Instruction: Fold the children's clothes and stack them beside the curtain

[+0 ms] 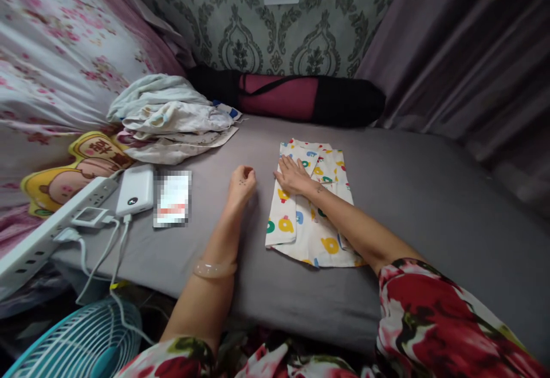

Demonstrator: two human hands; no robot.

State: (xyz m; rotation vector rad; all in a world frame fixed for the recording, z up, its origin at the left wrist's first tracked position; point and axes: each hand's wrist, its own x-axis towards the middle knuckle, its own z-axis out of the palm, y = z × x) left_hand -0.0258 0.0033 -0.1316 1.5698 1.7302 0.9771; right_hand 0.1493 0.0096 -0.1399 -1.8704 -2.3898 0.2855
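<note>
Cloth (pixel 306 229), white with yellow, green and blue shapes, lies folded on the flat grey fabric sheet (pixel 421 217). The bare right hand (pixel 296 176) presses its upper left part, fingers spread. The bare left hand (pixel 243 183) is near the cloth's left edge, fingers curled in. Lots of sheet shows to the cloth's right; a long black-and-pink fabric bag (pixel 283 98) lies behind the cloth.

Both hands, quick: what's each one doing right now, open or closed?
Left hand: loosely closed, beside the printed garment; whether it holds anything can't be told.
Right hand: open, palm down on the garment.
</note>
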